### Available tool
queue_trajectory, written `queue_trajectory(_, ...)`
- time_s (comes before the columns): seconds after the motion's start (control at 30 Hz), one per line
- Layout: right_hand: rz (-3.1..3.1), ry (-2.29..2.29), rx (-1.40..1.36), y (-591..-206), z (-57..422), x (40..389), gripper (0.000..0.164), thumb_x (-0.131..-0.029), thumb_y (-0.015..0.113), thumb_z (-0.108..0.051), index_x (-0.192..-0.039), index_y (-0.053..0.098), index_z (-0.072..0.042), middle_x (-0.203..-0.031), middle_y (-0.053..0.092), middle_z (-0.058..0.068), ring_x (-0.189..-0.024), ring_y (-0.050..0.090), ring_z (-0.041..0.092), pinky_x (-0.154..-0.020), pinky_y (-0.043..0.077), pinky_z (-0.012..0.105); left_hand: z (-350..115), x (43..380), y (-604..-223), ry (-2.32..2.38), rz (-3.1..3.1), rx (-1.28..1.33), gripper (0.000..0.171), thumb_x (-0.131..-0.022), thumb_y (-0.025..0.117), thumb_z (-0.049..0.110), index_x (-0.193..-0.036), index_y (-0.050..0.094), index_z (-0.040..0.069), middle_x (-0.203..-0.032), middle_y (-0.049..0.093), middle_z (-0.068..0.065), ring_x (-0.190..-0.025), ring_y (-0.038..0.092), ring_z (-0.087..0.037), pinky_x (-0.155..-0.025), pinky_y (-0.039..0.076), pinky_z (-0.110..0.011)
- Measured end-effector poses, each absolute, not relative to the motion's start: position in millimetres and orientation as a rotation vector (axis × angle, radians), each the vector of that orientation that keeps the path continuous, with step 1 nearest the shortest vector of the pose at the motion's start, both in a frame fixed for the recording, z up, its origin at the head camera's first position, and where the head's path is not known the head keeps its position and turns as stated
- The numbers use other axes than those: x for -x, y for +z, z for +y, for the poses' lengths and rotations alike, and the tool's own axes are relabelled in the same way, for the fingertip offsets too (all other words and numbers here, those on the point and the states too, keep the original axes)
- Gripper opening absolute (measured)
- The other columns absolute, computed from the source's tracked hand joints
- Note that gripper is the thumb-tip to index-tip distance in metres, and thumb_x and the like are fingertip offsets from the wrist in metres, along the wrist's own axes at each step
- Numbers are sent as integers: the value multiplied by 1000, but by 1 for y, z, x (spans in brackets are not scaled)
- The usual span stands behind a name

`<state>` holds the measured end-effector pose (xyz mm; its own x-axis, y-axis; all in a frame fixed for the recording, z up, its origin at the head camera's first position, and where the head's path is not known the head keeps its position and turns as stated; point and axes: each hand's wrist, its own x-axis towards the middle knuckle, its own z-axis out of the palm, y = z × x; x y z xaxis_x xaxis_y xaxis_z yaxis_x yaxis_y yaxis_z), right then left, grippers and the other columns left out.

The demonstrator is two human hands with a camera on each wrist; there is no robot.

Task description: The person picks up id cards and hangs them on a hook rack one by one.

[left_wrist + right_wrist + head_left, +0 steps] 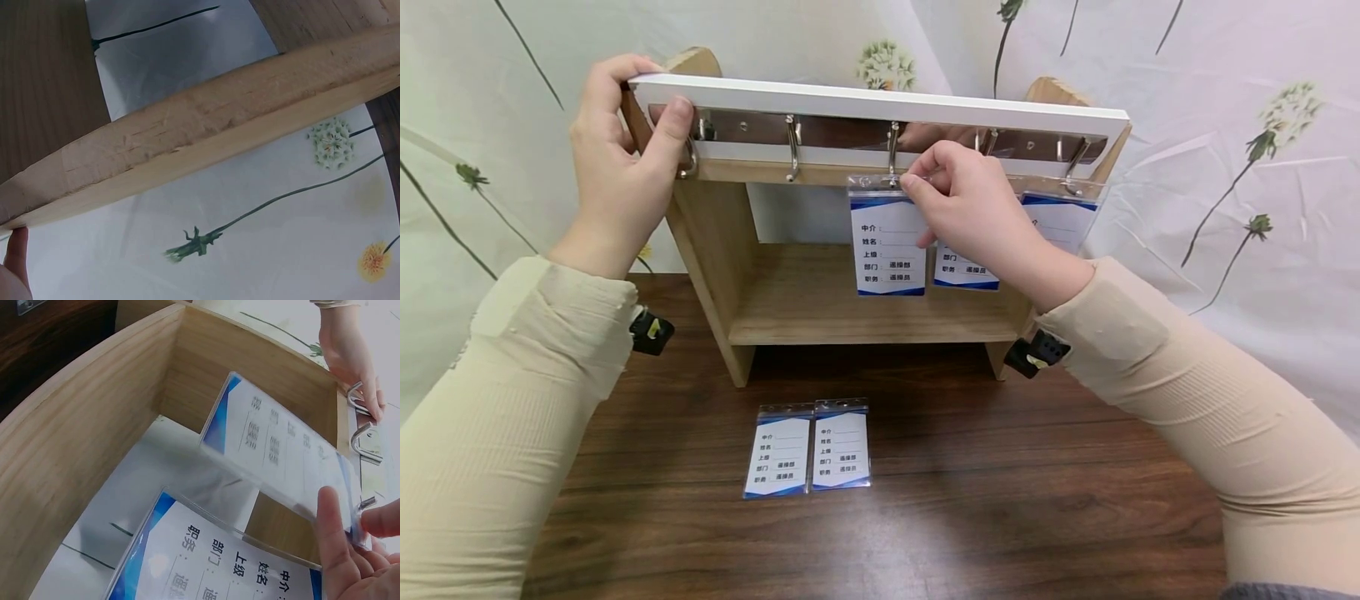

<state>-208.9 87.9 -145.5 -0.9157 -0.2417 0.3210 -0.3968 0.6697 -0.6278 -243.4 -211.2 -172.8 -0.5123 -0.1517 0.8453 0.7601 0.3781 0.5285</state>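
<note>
My left hand (628,158) grips the left end of the white hook rail (865,93) on a wooden rack, thumb across its front. At the middle hook (892,150), my right hand (977,204) pinches the top edge of a clear badge holder (889,250) with a blue and white card. In the right wrist view that badge holder (269,444) tilts beside the fingers; whether its slot is on the hook cannot be made out. A second badge holder (966,273) hangs just right, partly behind the hand. A third badge holder (1063,221) hangs at the right-end hook.
Two more badge holders (777,454) lie side by side on the dark wooden table (970,508), in front of the rack. A wooden shelf board (865,321) spans the rack's lower part. Behind stands a white flower-printed cloth (1195,75).
</note>
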Motion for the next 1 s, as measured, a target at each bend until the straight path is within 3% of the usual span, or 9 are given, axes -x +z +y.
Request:
queue_trajectory(0.5,-2646,980,-513,-149,81,210,19,-104,49,-24,-111,58,-9,-80,67,5,-64,68,19,-65,48,30,-211,244,-172,-1292,-1730,549,21,-93,62,14,-113,61,22,-109,57,13,-95,54,-7,-70,44,-15)
queue_trajectory(0.8,-2681,954,-489,-148,81,209,19,-104,48,-27,-114,56,-12,-74,66,8,-64,69,19,-62,47,31,-212,244,-173,-1259,-1739,573,21,-94,61,16,-115,61,22,-109,56,16,-96,54,-7,-68,44,-15)
queue_trajectory(1.0,-2691,1014,-511,-150,85,206,25,-103,51,-28,-122,50,-12,-100,75,6,-65,70,23,-66,50,31,-213,243,-173,-1234,-1743,600,21,-95,60,18,-116,61,22,-109,54,18,-95,54,-7,-69,44,-15)
